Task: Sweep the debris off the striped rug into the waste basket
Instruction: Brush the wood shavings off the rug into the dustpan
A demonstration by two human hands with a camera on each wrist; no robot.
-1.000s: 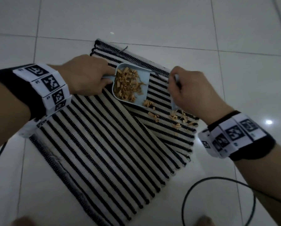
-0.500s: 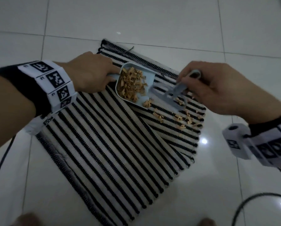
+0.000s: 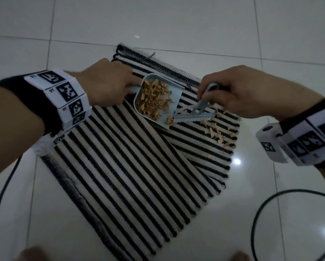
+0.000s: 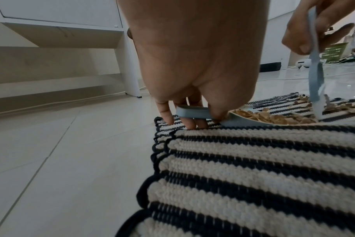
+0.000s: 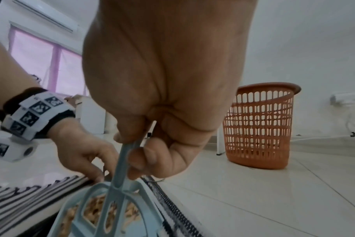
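A black-and-white striped rug (image 3: 124, 166) lies on the tiled floor, its far right corner folded over. My left hand (image 3: 109, 85) grips the handle of a pale blue dustpan (image 3: 174, 98) resting on the rug, heaped with tan shavings (image 3: 152, 98). My right hand (image 3: 238, 91) holds a pale blue brush (image 3: 195, 115) by its handle, bristles at the dustpan's lip. Loose shavings (image 3: 218, 134) lie on the rug right of the brush. In the left wrist view the dustpan handle (image 4: 192, 112) sits under my fingers. An orange waste basket (image 5: 259, 126) stands beyond the rug in the right wrist view.
A black cable (image 3: 267, 210) loops on the floor at the near right, another cable (image 3: 5, 187) runs at the left. A white cabinet (image 4: 61, 24) stands on legs beyond the rug's left corner. White tiles (image 3: 176, 21) surround the rug.
My right hand has swung out to the right and turned the brush, which has swept toward the dustpan's lip. The left hand and dustpan have stayed put.
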